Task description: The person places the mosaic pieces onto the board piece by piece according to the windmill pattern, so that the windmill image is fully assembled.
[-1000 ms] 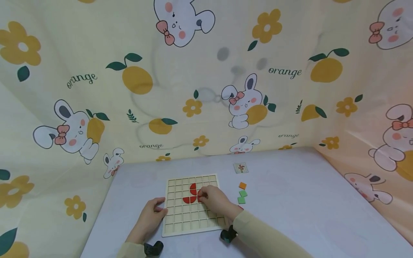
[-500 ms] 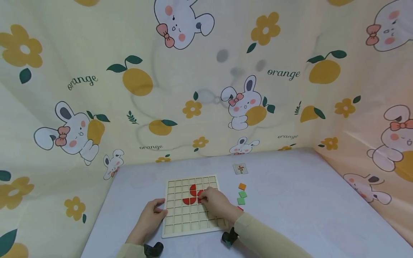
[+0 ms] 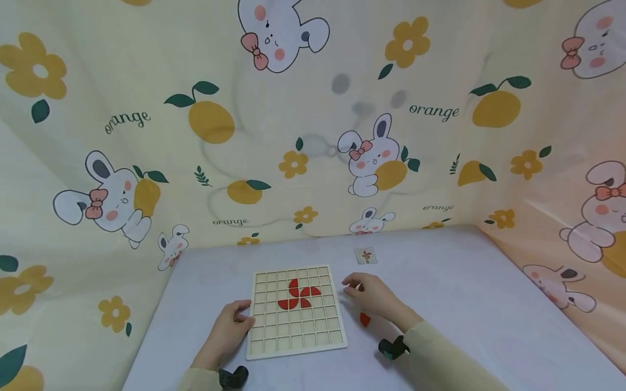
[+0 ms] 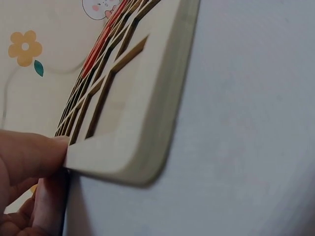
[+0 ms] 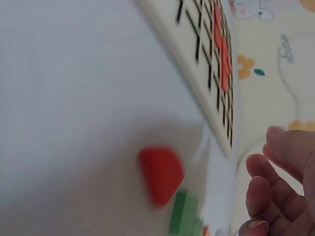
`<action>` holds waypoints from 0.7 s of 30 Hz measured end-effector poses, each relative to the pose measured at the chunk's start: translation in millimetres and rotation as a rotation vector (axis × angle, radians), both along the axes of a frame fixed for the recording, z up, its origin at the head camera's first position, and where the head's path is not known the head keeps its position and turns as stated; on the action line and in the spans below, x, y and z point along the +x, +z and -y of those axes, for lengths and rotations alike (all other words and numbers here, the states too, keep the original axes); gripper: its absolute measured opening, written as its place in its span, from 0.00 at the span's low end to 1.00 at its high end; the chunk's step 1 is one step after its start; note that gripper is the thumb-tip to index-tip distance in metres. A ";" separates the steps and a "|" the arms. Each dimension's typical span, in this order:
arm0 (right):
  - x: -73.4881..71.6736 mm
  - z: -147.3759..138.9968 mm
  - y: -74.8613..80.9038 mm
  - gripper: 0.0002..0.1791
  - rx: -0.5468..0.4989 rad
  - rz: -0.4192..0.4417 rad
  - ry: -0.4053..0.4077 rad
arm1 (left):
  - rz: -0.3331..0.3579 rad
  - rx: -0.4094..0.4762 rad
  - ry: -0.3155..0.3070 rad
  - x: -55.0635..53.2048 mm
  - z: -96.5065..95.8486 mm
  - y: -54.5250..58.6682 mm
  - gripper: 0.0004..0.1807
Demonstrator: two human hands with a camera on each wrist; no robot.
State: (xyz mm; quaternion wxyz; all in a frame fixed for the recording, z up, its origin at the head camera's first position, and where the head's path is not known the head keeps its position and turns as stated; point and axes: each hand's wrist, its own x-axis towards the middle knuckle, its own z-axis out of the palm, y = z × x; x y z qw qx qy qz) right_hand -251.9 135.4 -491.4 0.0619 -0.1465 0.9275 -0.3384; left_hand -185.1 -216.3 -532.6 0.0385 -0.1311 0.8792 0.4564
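Beside a gridded board, relaxed left hand touching it, right hand empty, fingers loosely curled

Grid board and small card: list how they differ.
The grid board is far larger than the small card. The left hand touches the grid board's edge, while neither of the hands touches the small card. The grid board lies nearer the front; the small card lies farther back. Both rest on the table and show red shapes on a grid.
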 end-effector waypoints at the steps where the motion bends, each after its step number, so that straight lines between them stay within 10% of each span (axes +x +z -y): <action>1: 1.7 -5.1 -0.6 0.11 0.003 0.005 0.000 | 0.003 -0.001 0.004 -0.3 -0.4 -0.1 0.27; 21: 37.2 -43.1 -20.5 0.14 -0.076 0.135 0.007 | 0.011 0.001 0.017 -2.5 -1.8 -4.5 0.27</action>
